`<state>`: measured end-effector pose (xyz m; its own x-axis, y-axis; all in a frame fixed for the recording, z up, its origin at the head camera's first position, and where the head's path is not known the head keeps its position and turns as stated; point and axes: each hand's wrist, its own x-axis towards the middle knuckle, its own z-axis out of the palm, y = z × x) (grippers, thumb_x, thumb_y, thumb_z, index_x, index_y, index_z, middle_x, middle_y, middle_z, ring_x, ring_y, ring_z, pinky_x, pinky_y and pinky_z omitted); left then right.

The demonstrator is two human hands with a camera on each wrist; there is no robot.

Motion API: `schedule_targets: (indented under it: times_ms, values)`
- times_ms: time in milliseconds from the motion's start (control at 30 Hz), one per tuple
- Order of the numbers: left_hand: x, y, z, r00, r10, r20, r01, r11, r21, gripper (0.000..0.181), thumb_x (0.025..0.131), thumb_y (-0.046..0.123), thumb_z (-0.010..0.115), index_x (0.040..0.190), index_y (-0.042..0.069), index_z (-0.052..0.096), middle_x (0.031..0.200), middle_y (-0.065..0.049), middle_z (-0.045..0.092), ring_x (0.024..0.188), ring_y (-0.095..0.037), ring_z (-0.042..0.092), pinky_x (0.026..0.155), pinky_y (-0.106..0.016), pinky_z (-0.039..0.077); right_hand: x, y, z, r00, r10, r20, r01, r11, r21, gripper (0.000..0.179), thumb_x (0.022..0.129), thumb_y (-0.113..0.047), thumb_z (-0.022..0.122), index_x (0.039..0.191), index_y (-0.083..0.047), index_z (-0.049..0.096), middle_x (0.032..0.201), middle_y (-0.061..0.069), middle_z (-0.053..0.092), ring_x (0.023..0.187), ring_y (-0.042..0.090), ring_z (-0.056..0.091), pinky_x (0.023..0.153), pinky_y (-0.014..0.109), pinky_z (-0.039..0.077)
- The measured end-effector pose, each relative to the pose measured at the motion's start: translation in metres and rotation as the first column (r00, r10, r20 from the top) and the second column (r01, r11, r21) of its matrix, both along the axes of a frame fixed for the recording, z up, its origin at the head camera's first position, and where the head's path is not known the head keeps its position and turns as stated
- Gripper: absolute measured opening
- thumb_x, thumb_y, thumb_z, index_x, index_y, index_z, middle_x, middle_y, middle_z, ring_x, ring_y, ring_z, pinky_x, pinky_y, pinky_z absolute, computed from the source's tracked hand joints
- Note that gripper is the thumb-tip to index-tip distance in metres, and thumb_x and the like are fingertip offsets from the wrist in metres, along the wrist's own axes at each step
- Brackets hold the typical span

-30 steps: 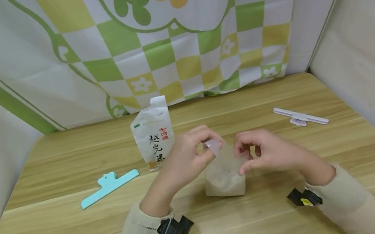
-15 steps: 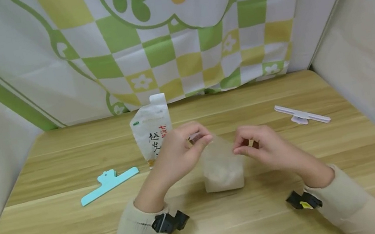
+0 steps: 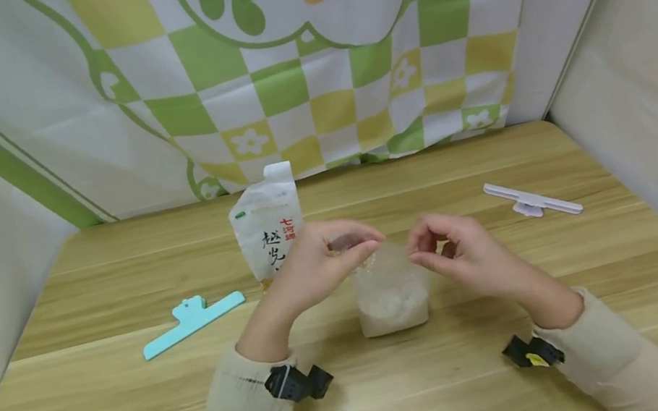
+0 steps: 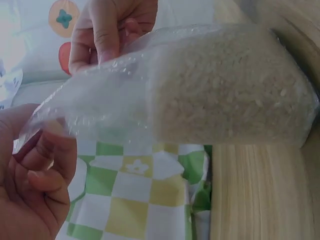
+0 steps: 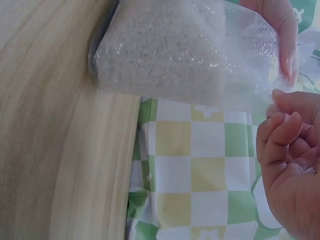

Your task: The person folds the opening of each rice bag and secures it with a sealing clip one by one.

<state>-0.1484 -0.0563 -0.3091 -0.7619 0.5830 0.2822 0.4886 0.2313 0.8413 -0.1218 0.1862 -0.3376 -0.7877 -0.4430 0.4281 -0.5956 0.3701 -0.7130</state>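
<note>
A clear plastic bag of white rice [image 3: 393,308] stands upright on the wooden table in front of the person. Rice grains [image 4: 230,90] fill its lower part, and the loose plastic above them is raised and spread. The left hand [image 3: 316,263] pinches the top of the bag at its left side between thumb and fingers. At the opposite side, the right hand [image 3: 470,254] pinches the bag's upper edge; its thumb and fingertips [image 5: 278,95] meet at the plastic corner in the right wrist view.
Behind the left hand stands a white paper rice package [image 3: 268,220] with dark lettering. A turquoise bag clip [image 3: 192,323] lies on the left of the table, and a pale lilac bag clip [image 3: 533,199] at the back right. A checkered cloth [image 3: 331,102] hangs behind.
The right hand has moved up from the bag's side to its upper edge. The top plastic, bunched in the left hand earlier, is now spread between both hands, and the bag stands straighter.
</note>
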Motion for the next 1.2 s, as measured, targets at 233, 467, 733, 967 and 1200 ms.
schedule_targets:
  times_ms: [233, 467, 733, 967, 1200]
  values:
    - [-0.009, -0.01, 0.0, 0.989, -0.125, 0.076, 0.12, 0.991, 0.065, 0.016, 0.097, 0.004, 0.061, 0.106, -0.001, 0.073, 0.099, -0.012, 0.075, 0.074, -0.007, 0.064, 0.068, -0.027, 0.056, -0.002, 0.0, -0.003, 0.998, 0.035, -0.044, -0.037, 0.999, -0.035, 0.022, 0.084, 0.011, 0.07, 0.084, -0.01, 0.064, 0.078, 0.002, 0.062, 0.071, 0.003, 0.054, 0.05, 0.02, 0.046]
    - [-0.01, -0.013, 0.0, 0.98, -0.186, 0.064, 0.182, 0.981, 0.069, 0.015, 0.098, 0.001, 0.059, 0.103, 0.0, 0.072, 0.094, -0.012, 0.073, 0.076, -0.007, 0.062, 0.069, -0.027, 0.055, -0.003, 0.002, -0.004, 0.973, 0.188, -0.136, -0.187, 0.982, 0.016, 0.028, 0.084, 0.017, 0.064, 0.087, -0.01, 0.057, 0.08, 0.001, 0.058, 0.067, 0.005, 0.05, 0.051, 0.019, 0.044]
    - [-0.008, -0.012, -0.002, 0.982, -0.162, 0.097, 0.154, 0.984, 0.088, 0.015, 0.097, -0.001, 0.056, 0.094, 0.0, 0.071, 0.088, -0.011, 0.07, 0.076, -0.01, 0.061, 0.069, -0.026, 0.053, -0.001, 0.001, -0.003, 0.948, 0.242, -0.206, -0.224, 0.969, 0.107, 0.033, 0.077, 0.02, 0.06, 0.085, -0.012, 0.053, 0.078, -0.004, 0.052, 0.067, 0.002, 0.047, 0.052, 0.022, 0.045]
    - [-0.006, -0.009, -0.005, 0.992, -0.043, 0.12, 0.027, 0.991, 0.133, 0.012, 0.087, -0.002, 0.06, 0.084, -0.001, 0.071, 0.079, -0.008, 0.07, 0.068, -0.005, 0.058, 0.063, -0.022, 0.049, -0.001, 0.001, -0.007, 0.945, 0.195, -0.261, -0.159, 0.975, 0.154, 0.033, 0.073, 0.017, 0.062, 0.081, -0.013, 0.053, 0.069, -0.005, 0.046, 0.064, 0.002, 0.042, 0.052, 0.016, 0.038]
    - [-0.003, -0.003, -0.004, 0.995, 0.046, 0.086, -0.053, 0.996, 0.078, 0.004, 0.091, 0.009, 0.071, 0.092, 0.006, 0.069, 0.082, -0.005, 0.069, 0.068, -0.01, 0.059, 0.06, -0.024, 0.048, -0.004, 0.001, -0.008, 0.91, 0.222, -0.35, -0.181, 0.973, 0.145, 0.033, 0.071, 0.019, 0.061, 0.079, -0.013, 0.053, 0.069, -0.003, 0.044, 0.064, 0.004, 0.043, 0.054, 0.014, 0.037]
